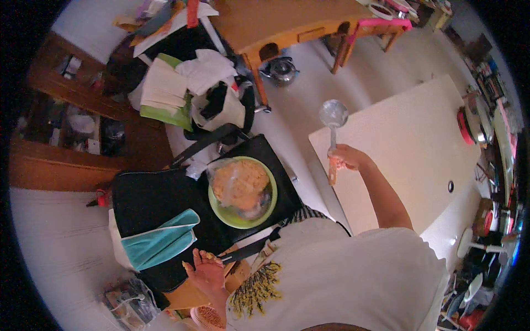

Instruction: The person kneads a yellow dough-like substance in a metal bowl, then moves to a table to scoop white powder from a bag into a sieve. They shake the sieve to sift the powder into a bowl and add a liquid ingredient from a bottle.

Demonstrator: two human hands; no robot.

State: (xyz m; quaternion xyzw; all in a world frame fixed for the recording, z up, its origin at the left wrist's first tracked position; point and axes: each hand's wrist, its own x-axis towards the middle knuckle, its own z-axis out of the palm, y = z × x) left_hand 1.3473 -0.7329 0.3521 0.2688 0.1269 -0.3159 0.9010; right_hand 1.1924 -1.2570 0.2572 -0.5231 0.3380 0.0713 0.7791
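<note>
My right hand [348, 157] grips the wooden handle of a metal ladle [333, 113], whose round head points away from me beside the edge of a pale tabletop [397, 165]. Palm up, my left hand [207, 271] is empty, its fingers apart and dotted with yellowish bits. Its nearest neighbour is a teal towel [159, 242] draped over a black office chair [159, 198]. On the chair's seat sits a light green bowl [273, 202]. An orange-brown crumbly or doughy mass [240, 182] lies in the bowl, partly covered by clear plastic [215, 167].
A black armrest [207, 142] rises beyond the bowl. Behind it are a pack of paper tissues [163, 91] and a lined bin [223, 109]. A wooden desk [285, 25] stands farther off, with a metal kettle [283, 70] on the floor below. A black ring [451, 186] lies on the tabletop.
</note>
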